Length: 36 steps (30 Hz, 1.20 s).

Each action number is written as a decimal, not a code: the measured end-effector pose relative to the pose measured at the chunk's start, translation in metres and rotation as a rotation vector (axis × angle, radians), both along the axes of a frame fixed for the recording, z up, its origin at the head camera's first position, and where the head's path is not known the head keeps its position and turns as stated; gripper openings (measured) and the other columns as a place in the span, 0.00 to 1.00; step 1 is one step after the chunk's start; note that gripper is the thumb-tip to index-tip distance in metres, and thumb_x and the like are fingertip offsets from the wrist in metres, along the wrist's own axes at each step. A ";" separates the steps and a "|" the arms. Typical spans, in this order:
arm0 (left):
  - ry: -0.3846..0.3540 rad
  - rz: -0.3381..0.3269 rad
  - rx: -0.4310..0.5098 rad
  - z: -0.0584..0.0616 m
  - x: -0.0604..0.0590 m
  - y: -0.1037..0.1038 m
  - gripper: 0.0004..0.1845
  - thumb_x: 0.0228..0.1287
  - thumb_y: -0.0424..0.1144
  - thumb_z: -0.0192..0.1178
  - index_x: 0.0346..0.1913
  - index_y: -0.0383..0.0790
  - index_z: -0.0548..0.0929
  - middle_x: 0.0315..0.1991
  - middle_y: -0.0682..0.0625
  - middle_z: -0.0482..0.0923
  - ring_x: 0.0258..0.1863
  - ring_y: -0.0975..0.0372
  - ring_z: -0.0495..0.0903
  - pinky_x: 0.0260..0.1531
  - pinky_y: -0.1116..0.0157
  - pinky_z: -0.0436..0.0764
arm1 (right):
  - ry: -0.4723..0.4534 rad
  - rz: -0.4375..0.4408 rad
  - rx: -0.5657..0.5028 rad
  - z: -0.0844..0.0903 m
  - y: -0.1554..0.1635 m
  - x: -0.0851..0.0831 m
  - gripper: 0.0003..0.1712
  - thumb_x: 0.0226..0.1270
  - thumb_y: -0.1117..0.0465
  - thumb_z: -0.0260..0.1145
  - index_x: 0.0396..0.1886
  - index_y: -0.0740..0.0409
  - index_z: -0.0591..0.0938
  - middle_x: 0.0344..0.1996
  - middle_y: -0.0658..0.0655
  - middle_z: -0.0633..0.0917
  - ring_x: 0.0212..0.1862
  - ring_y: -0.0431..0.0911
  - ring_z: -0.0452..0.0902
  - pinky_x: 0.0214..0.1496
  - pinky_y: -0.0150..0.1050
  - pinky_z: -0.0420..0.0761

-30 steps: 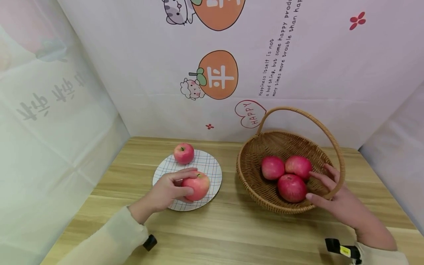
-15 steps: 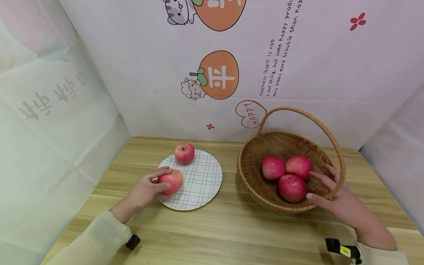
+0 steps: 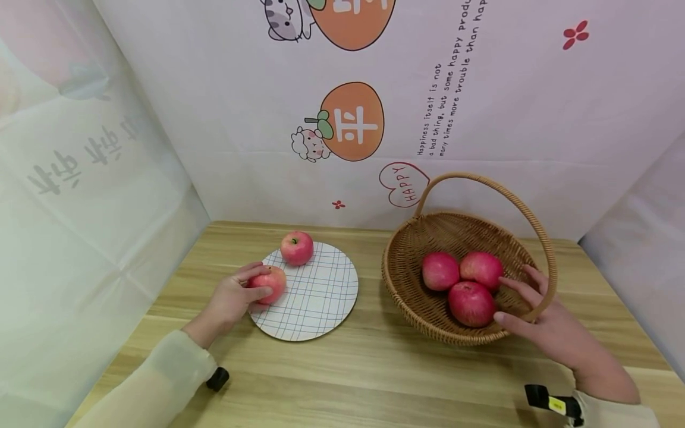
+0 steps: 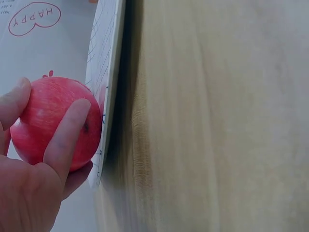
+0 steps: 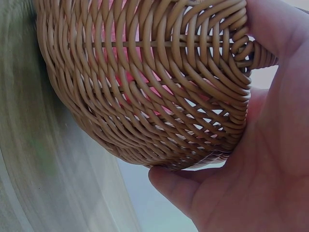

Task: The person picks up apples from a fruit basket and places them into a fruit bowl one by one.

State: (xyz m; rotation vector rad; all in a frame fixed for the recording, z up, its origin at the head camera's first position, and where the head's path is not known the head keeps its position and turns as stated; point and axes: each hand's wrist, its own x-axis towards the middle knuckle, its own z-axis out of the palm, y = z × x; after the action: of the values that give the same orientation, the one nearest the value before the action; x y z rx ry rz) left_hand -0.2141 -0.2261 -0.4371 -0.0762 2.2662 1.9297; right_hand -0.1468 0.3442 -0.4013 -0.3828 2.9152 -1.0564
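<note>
The left hand has its fingers and thumb curled round a red apple. The apple sits at the left edge of the round checked plate, with its bottom on the plate, as the left wrist view shows. The fingers wrap the near side of the apple, so it cannot roll off the rim. A second apple stands alone at the far edge of the same plate, not touching the first one. The right hand is at the near right side of the woven basket. Its thumb lies over the rim and its fingers go under the wall, so it grips the basket there, most likely to keep it from sliding. The basket has a tall handle arching over it. Three more apples lie close together in the basket, touching each other. The plate and the basket stand side by side on the wooden table, a little apart. Behind them hangs a white cloth with cartoon drawings and words.
</note>
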 end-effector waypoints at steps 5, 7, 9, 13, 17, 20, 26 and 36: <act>0.013 0.014 0.020 -0.002 -0.005 0.000 0.27 0.62 0.26 0.68 0.65 0.35 0.78 0.78 0.49 0.48 0.68 0.43 0.60 0.44 0.53 0.83 | -0.001 0.002 0.004 0.001 0.000 0.000 0.43 0.69 0.50 0.68 0.76 0.61 0.61 0.76 0.70 0.33 0.66 0.84 0.44 0.49 0.79 0.61; 0.011 0.021 0.027 -0.002 -0.006 0.001 0.27 0.62 0.25 0.66 0.65 0.34 0.77 0.78 0.49 0.47 0.69 0.43 0.59 0.44 0.53 0.83 | -0.002 0.003 0.003 0.001 0.000 0.000 0.43 0.69 0.50 0.68 0.76 0.61 0.61 0.76 0.70 0.33 0.66 0.84 0.44 0.49 0.79 0.61; 0.006 0.024 0.030 -0.002 -0.007 0.001 0.27 0.63 0.24 0.65 0.66 0.33 0.76 0.79 0.49 0.46 0.69 0.43 0.58 0.44 0.53 0.83 | 0.002 0.003 0.002 0.000 0.000 0.000 0.43 0.69 0.50 0.68 0.76 0.61 0.61 0.76 0.70 0.34 0.66 0.83 0.44 0.49 0.79 0.60; 0.009 0.023 0.022 -0.002 -0.007 0.002 0.28 0.65 0.24 0.64 0.68 0.34 0.75 0.79 0.49 0.44 0.70 0.42 0.57 0.45 0.53 0.82 | 0.007 0.004 0.002 -0.001 0.000 0.000 0.42 0.70 0.50 0.68 0.76 0.61 0.62 0.76 0.70 0.34 0.67 0.83 0.43 0.49 0.79 0.60; 0.010 0.023 0.013 -0.002 -0.008 0.002 0.28 0.65 0.25 0.64 0.68 0.35 0.74 0.79 0.50 0.44 0.70 0.42 0.56 0.45 0.53 0.82 | 0.008 0.001 0.008 -0.001 0.000 0.000 0.42 0.70 0.50 0.67 0.76 0.62 0.62 0.76 0.70 0.34 0.66 0.84 0.45 0.49 0.79 0.60; 0.008 0.038 0.019 -0.003 -0.009 0.001 0.28 0.65 0.25 0.64 0.68 0.36 0.74 0.79 0.51 0.44 0.72 0.43 0.54 0.45 0.53 0.82 | 0.009 -0.002 0.013 -0.001 0.000 0.000 0.42 0.70 0.49 0.67 0.76 0.61 0.62 0.76 0.70 0.34 0.65 0.84 0.45 0.49 0.79 0.61; 0.004 0.062 0.046 -0.004 -0.013 -0.001 0.29 0.64 0.25 0.65 0.68 0.36 0.75 0.79 0.53 0.43 0.73 0.43 0.52 0.45 0.53 0.82 | 0.015 0.000 0.011 0.001 -0.001 0.000 0.42 0.70 0.50 0.67 0.76 0.62 0.62 0.76 0.70 0.35 0.66 0.83 0.45 0.50 0.79 0.60; 0.068 0.068 -0.129 -0.002 -0.013 0.002 0.30 0.61 0.28 0.70 0.67 0.38 0.77 0.78 0.49 0.49 0.71 0.44 0.57 0.43 0.54 0.83 | 0.011 0.000 -0.001 0.001 -0.001 0.001 0.42 0.70 0.50 0.67 0.76 0.62 0.62 0.76 0.70 0.34 0.67 0.83 0.43 0.50 0.80 0.59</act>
State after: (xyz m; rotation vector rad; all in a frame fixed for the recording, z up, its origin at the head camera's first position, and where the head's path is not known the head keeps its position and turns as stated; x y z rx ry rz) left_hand -0.2271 -0.2236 -0.4389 -0.1062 2.4612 1.8428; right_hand -0.1458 0.3430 -0.4001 -0.3901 2.9237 -1.0597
